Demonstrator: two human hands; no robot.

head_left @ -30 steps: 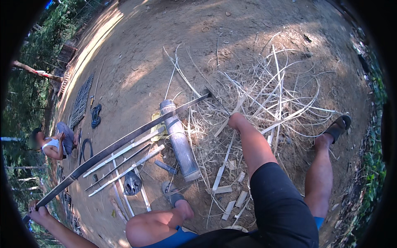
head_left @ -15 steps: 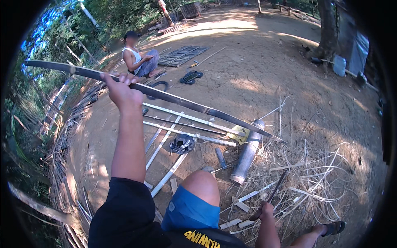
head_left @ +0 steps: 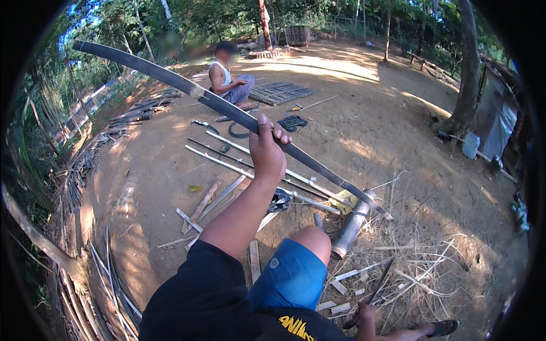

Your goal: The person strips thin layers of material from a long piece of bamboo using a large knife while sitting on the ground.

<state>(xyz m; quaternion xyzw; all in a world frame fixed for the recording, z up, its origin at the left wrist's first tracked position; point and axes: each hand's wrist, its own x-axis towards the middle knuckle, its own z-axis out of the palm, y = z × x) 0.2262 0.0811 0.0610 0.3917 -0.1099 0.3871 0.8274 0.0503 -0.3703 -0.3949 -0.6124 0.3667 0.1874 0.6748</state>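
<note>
My left hand [head_left: 269,150] is closed around a long, dark bamboo slat [head_left: 230,109], thumb on top. The slat slants across the view from upper left to lower right, and its lower tip hangs over or just beyond a thick bamboo tube [head_left: 354,224] on the ground; contact is unclear. Low at the right, my right hand [head_left: 364,317] grips the handle of a long-bladed knife [head_left: 380,284], blade pointing up and away. Pale shavings [head_left: 421,264] lie beyond the blade. Below my left forearm are pale bamboo strips [head_left: 227,163] and a black plastic bag [head_left: 279,200], partly hidden.
A person [head_left: 224,77] sits on the ground farther off, beside a slatted bamboo panel [head_left: 282,92]. A pair of dark sandals [head_left: 293,122] lies nearby. Stacked sticks [head_left: 71,176] line the left edge. A tree trunk [head_left: 466,74] and a plastic jug [head_left: 471,145] stand at right.
My left hand is farther right, with more slat showing beyond it at the upper left. The view has tilted up and shifted left. My right hand keeps hold of the knife.
</note>
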